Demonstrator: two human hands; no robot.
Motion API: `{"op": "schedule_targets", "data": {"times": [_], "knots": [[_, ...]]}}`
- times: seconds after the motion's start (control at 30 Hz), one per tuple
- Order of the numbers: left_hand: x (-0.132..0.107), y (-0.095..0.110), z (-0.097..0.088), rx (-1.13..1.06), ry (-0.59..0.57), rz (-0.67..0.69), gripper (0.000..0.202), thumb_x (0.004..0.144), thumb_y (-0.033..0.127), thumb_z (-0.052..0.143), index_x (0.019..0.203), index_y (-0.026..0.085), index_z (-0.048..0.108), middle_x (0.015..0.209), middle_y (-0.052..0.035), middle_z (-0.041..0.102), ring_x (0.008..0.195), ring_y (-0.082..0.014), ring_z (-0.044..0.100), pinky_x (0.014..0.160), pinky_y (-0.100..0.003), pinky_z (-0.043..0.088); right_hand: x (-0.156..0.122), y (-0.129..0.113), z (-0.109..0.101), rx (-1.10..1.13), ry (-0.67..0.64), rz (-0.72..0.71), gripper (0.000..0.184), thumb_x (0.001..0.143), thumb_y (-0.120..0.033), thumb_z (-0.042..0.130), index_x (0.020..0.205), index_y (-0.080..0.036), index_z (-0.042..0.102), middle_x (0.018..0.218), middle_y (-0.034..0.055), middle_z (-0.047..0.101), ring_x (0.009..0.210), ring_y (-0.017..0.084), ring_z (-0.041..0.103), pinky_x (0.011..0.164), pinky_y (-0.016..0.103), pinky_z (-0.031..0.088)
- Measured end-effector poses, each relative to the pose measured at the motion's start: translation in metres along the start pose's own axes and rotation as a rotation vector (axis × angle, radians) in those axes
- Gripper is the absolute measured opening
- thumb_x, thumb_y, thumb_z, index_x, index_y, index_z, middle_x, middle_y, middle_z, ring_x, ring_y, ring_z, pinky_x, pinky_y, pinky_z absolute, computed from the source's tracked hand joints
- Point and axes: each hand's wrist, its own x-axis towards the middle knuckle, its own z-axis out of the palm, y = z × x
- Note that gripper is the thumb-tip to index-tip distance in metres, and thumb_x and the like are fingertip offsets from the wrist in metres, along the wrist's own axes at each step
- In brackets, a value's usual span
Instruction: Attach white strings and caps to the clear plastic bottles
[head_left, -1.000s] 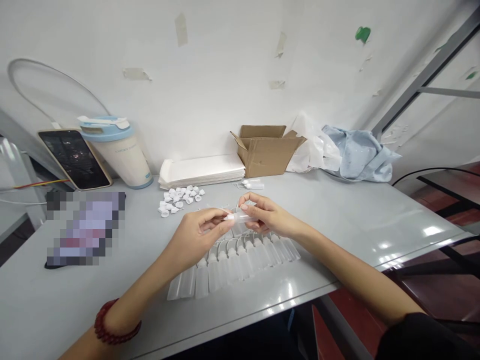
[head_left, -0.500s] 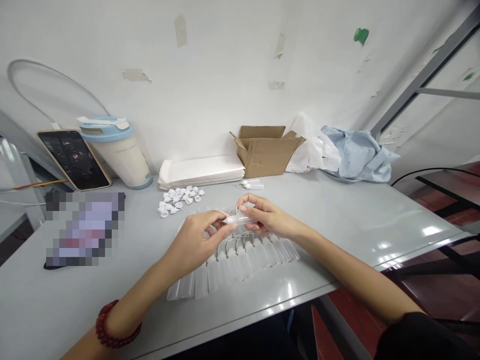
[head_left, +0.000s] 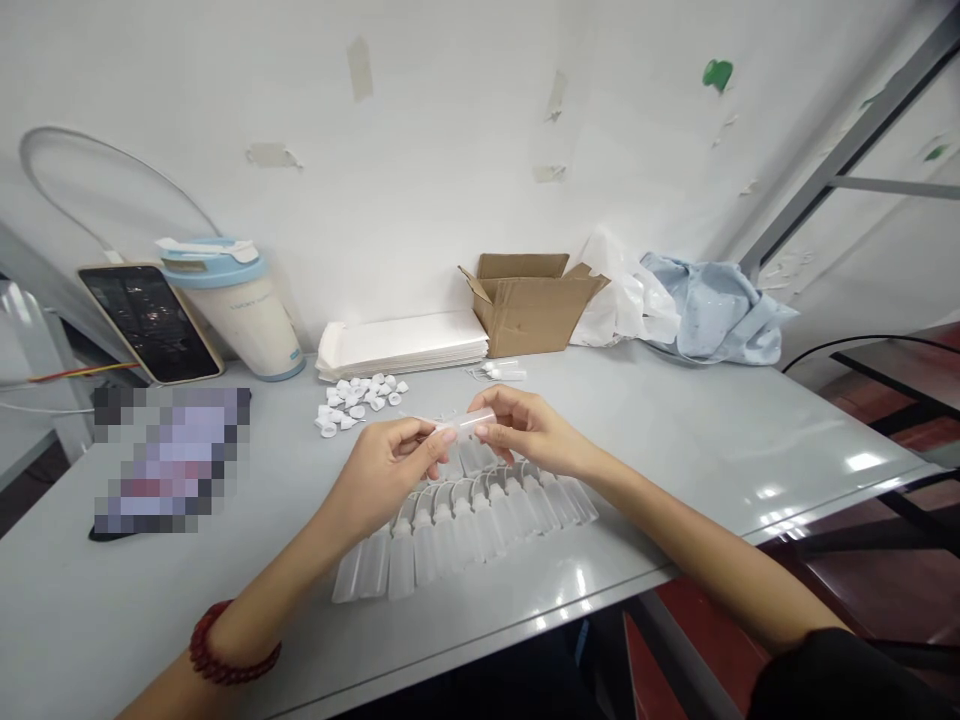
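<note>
A small translucent plastic bottle (head_left: 474, 421) is held tilted above the table, its base end up to the right. My left hand (head_left: 394, 465) pinches the cap end between thumb and fingers, which hide most of it. Around the base end, the thumb and index finger of my right hand (head_left: 536, 432) are closed on the bottle. Below both hands lies a row of similar bottles (head_left: 466, 535) with white caps and thin looped straps. More bottles lie behind them, partly covered by my hands. Loose white caps (head_left: 352, 396) are heaped to the left.
An open cardboard box (head_left: 532, 315) and a stack of white trays or sleeves (head_left: 405, 340) stand against the wall. Two small bottles (head_left: 506, 371) lie before the box. A tumbler (head_left: 247, 320), a phone (head_left: 154, 325), a plastic bag (head_left: 626, 300) and blue cloth (head_left: 712, 310) line the back.
The bottle has turned, its base end rising to the right. My left hand has shifted slightly left, and my right fingers have moved onto the base end.
</note>
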Motion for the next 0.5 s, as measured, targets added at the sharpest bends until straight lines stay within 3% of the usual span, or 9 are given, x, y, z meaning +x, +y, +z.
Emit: {"op": "schedule_targets", "data": {"times": [0.2,0.33,0.5], "knots": [[-0.002,-0.007,0.006,0.154,0.135,0.191,0.02,0.081,0.029,0.061,0.065,0.019,0.068,0.058,0.0006,0.061,0.058,-0.0144,0.058,0.055,-0.024,0.046,0.0,0.003,0.004,0.028,0.074,-0.02,0.029,0.083,-0.042,0.061,0.09,-0.015,0.054,0.059,-0.0049,0.05,0.047,0.007,0.047,0.044,0.021,0.039],[-0.004,-0.013,0.01,0.23,0.236,0.352,0.011,0.081,0.024,0.062,0.079,0.02,0.072,0.078,-0.003,0.072,0.073,-0.0184,0.065,0.069,-0.029,0.051,-0.001,0.002,0.005,-0.038,0.092,0.028,0.033,0.084,-0.048,0.057,0.084,-0.015,0.053,0.052,-0.0055,0.05,0.042,0.007,0.044,0.042,0.021,0.034],[-0.003,-0.012,0.01,0.259,0.235,0.325,0.014,0.081,0.03,0.061,0.082,0.02,0.071,0.074,-0.0025,0.071,0.066,-0.0168,0.063,0.065,-0.028,0.051,-0.003,-0.002,0.005,-0.11,0.105,0.062,0.039,0.085,-0.053,0.053,0.074,-0.016,0.052,0.048,-0.0046,0.051,0.042,0.007,0.043,0.043,0.02,0.032]]}}
